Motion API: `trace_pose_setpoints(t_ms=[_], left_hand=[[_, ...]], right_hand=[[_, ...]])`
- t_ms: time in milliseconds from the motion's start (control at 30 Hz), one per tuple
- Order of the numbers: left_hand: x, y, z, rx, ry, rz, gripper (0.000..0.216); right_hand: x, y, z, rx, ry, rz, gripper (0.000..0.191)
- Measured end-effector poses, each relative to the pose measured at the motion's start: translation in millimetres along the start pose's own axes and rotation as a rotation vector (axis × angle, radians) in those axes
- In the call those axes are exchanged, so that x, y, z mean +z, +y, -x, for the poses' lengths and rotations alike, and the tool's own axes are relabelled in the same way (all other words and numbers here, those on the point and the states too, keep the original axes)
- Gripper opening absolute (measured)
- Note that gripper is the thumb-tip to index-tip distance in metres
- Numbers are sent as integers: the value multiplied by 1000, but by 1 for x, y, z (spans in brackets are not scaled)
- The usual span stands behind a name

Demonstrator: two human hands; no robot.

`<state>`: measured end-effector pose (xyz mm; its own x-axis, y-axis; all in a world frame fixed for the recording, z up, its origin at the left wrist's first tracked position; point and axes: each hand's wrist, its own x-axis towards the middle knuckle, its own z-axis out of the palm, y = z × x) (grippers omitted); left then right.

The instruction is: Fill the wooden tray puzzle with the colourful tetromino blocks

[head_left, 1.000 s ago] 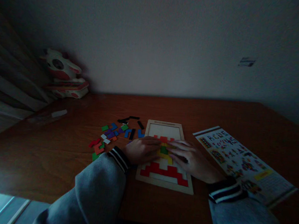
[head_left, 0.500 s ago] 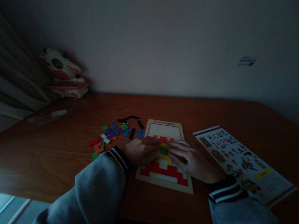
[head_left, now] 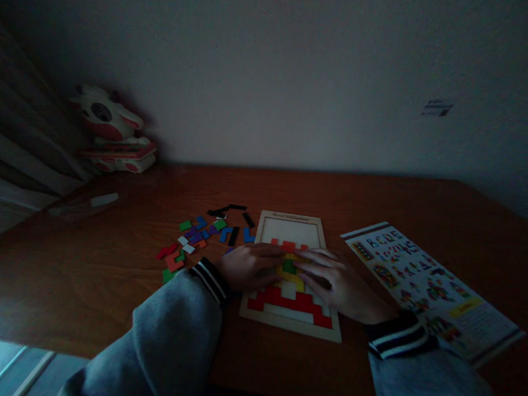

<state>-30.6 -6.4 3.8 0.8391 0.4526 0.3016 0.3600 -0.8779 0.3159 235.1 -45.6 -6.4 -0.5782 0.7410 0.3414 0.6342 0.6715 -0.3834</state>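
A wooden puzzle tray (head_left: pixel 293 225) lies on the brown table (head_left: pixel 100 270), partly filled with red pieces (head_left: pixel 301 304), a yellow piece and a green piece (head_left: pixel 290 266). My left hand (head_left: pixel 249 266) rests on the tray's left side, fingers curled toward the green and yellow pieces. My right hand (head_left: pixel 337 283) lies flat over the tray's right side, fingertips touching the same pieces. In the dim light I cannot make out whether either hand grips a piece.
Several loose coloured puzzle pieces (head_left: pixel 205 233) are scattered left of the tray. A printed pattern sheet (head_left: pixel 427 286) lies to the right. A red and white toy (head_left: pixel 112 135) sits by the curtain at the back left. A wall stands behind.
Almost nothing differs; both hands stay on the tray, with only slight finger shifts around the green and yellow pieces.
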Motion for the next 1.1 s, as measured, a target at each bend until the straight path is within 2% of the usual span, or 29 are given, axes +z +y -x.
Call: trace_pose_setpoints(t_ms=[333,600,1100], left_hand=[[-1,1,0,-13,-13,-21,35],[1,0,0,26,3,-16,34],[1,0,1,24,0,-37,35]], right_hand=[[1,2,1,-16,12,4,31],[1,2,1,-18,20,-14,38],[1,2,2,-26,27,-16,33]])
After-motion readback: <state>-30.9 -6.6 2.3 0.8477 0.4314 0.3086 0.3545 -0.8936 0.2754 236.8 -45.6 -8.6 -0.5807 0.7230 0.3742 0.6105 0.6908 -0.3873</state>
